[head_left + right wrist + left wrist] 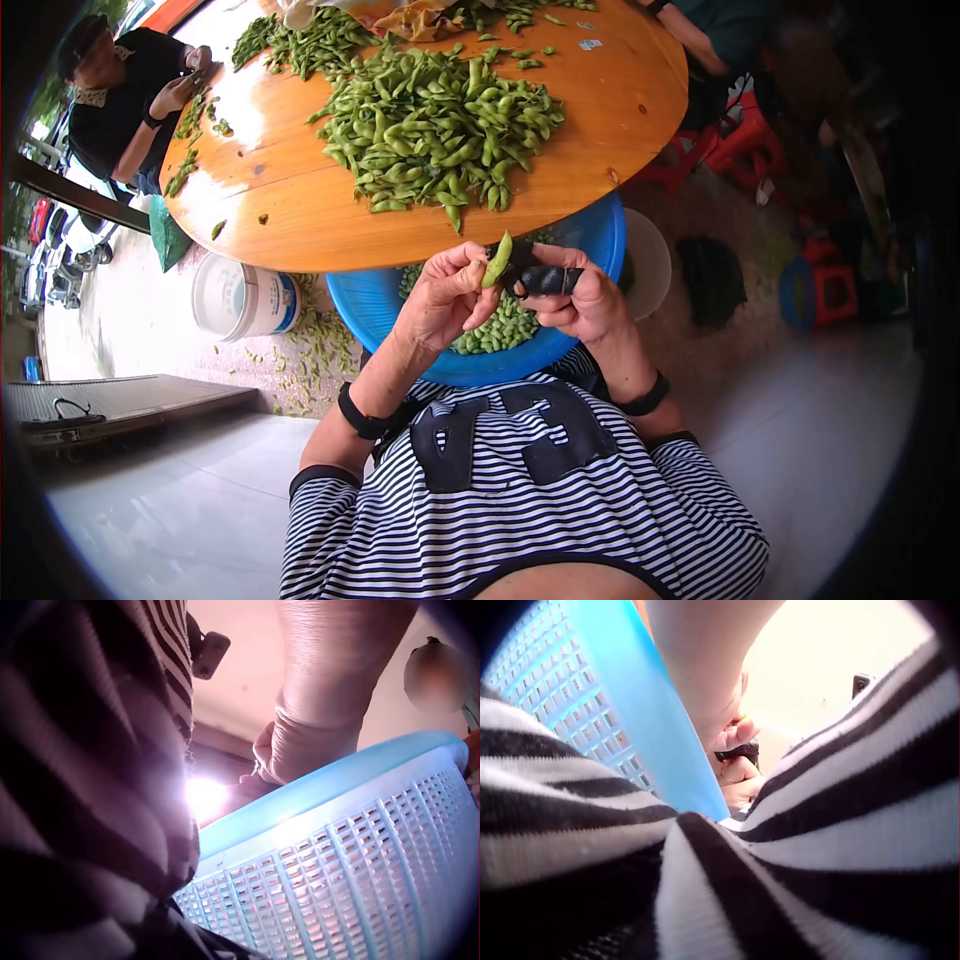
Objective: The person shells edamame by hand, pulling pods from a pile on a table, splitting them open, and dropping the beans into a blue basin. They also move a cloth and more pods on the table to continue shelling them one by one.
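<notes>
In the head view the left hand (447, 294) pinches a green pod (497, 261) between thumb and fingers, the pod's tip pointing up. Close beside it, the right hand (584, 296) has black coverings (549, 281) on its fingers and is curled near the pod; whether it touches the pod cannot be told. Both hands are over a blue basket (366, 329) with shelled green beans (500, 330) in it. The wrist views show the basket's side (656, 712) and parts of the hands, with the pod hidden there.
A wooden table (275, 215) bears a large heap of pods (430, 130). White bucket (225, 298) stands left of the basket, with scattered pods (318, 350) on the floor. One person (135, 90) sits at the table's left; another person's arm (692, 38) shows at the right.
</notes>
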`<state>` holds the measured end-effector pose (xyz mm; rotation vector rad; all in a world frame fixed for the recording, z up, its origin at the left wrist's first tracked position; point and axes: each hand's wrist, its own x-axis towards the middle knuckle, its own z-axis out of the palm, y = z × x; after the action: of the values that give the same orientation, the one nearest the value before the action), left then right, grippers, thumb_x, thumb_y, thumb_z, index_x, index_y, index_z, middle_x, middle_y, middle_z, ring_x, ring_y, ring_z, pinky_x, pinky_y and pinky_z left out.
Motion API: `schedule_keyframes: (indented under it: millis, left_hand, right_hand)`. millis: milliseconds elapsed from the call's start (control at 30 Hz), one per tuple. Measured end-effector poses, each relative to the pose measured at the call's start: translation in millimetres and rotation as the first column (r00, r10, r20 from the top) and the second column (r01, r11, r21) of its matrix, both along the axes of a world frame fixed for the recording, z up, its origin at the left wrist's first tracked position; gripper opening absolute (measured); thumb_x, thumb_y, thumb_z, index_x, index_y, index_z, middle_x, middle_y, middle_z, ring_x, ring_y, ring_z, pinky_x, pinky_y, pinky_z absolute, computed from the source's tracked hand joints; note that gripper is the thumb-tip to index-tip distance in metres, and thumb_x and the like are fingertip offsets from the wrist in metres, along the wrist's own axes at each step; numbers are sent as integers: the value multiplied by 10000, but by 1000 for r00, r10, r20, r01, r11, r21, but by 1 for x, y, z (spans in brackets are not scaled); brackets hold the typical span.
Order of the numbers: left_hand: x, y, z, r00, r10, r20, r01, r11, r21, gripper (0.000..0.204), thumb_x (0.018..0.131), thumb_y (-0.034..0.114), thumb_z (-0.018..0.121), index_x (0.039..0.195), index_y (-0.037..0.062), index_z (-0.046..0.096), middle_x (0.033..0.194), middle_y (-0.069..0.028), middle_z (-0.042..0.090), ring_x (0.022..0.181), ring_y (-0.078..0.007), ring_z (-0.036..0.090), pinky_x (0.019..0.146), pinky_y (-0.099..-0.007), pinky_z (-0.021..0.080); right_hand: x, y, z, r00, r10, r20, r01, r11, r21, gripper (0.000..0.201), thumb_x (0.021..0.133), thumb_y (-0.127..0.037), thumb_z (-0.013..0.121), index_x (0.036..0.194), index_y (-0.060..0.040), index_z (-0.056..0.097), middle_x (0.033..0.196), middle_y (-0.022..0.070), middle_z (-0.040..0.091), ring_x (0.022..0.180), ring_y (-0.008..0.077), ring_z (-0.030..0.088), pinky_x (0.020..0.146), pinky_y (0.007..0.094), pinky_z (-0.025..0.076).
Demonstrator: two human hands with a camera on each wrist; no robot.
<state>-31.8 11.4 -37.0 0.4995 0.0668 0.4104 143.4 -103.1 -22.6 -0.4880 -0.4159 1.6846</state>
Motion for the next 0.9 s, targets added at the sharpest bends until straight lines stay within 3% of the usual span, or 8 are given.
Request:
schedule_keyframes:
  millis: [167,300,367,400,533,633,700,900]
  left_hand:
    - [7,-7,19,913,276,-302,-118,884,452,170,890,154,658,983,36,579,742,-38,604,585,-121,566,499,-202,440]
    - [8,-14,27,743,526,-414,-79,683,726,225,869,168,693,928,-2,557,646,-42,596,537,-135,514,517,-256,418]
    - [9,-16,31,683,719,-129,-8,183,983,176,872,117,667,915,-14,557,629,-110,571,530,-211,542,523,-311,429]
    - [7,-16,35,675,730,-107,38,111,993,128,878,81,633,922,-17,563,644,-171,551,547,-278,561,538,-350,433]
    - [0,-10,34,709,684,-173,139,105,985,158,896,63,596,1027,-26,588,649,-147,572,549,-246,585,537,-333,443]
    - [0,-9,25,781,554,-288,70,381,922,251,963,97,513,1182,-1,588,658,-55,593,560,-107,537,552,-250,437]
    - [6,-12,25,794,343,-503,40,795,606,291,991,146,478,1230,4,563,685,-29,600,562,-94,528,545,-235,447]
    - [21,-28,27,833,419,-361,-272,879,392,250,983,132,426,1108,-21,579,825,-35,589,618,-58,478,536,-196,400]
  right_hand:
    - [-3,-1,9,924,-101,368,100,995,22,386,722,-16,523,1097,10,609,813,8,549,565,36,348,471,163,292]
    - [-22,-1,28,566,-192,801,199,976,94,348,669,32,488,997,70,596,752,16,458,649,112,409,614,238,368]
    - [-17,-3,19,316,-377,870,163,925,342,381,626,63,444,983,93,575,765,53,438,679,141,419,621,246,368]
    - [-15,-4,20,268,-370,890,161,928,337,401,596,73,426,970,105,567,783,78,434,689,153,422,605,247,361]
    - [-15,-5,9,208,-363,908,151,929,337,381,605,92,423,957,100,567,769,76,424,680,153,416,589,248,354]
    - [-21,-4,13,160,-378,912,213,915,342,342,632,122,459,954,92,569,769,99,443,669,188,455,582,269,374]
    - [-32,-3,22,-80,-447,891,265,852,452,304,659,140,510,949,79,575,771,132,464,673,247,506,589,305,404]
    - [-49,0,14,-336,-492,803,181,803,567,434,599,110,658,1017,33,578,938,185,501,762,359,571,628,398,471]
